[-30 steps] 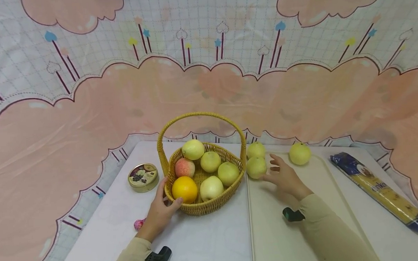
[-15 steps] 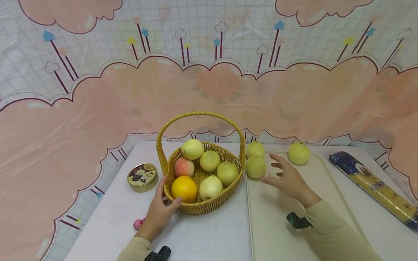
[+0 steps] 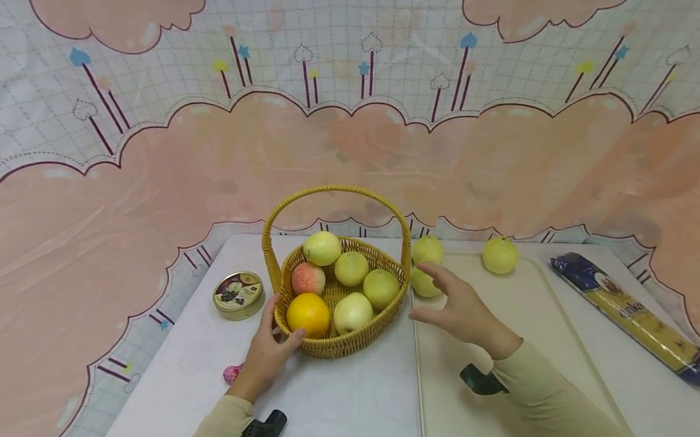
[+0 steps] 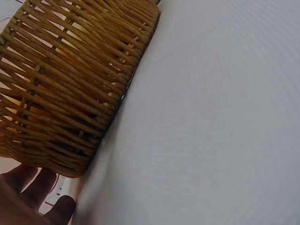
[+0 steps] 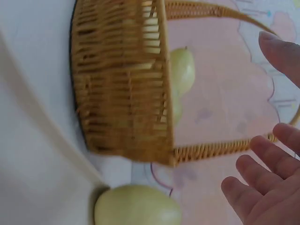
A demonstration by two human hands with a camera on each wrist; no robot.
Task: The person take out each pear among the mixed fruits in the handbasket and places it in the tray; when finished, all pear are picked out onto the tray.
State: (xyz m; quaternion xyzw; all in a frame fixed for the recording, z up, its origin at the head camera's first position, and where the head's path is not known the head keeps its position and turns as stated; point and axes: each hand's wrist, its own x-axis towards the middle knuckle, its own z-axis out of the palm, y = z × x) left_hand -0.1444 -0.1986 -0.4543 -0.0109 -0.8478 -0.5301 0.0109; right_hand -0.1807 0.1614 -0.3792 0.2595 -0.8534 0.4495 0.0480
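A yellow wicker basket (image 3: 354, 344) with a tall hoop handle holds an orange (image 3: 308, 315), a red-pink peach-like fruit (image 3: 308, 279) and several pale green-yellow fruits (image 3: 353, 313). My left hand (image 3: 268, 353) grips its front left side, the thumb at the rim beside the orange; in the left wrist view the fingers (image 4: 40, 187) lie against the woven wall. Right of the basket, my right hand (image 3: 466, 314) hovers with thumb and fingers spread, holding nothing. It partly covers one of two green fruits (image 3: 427, 249) beside the basket, while another green fruit (image 3: 500, 256) sits farther right.
A cream tray (image 3: 449, 395) lies under the right arm. On its right is a blue and yellow snack packet (image 3: 637, 318). To the basket's left stand a round tin (image 3: 239, 295) and a small pink wrapped item (image 3: 232, 374). A patterned cloth hangs behind the table.
My right hand moves off slightly to the right, then swings left toward the basket, now covering part of the nearer green fruit. My left hand stays on the basket.
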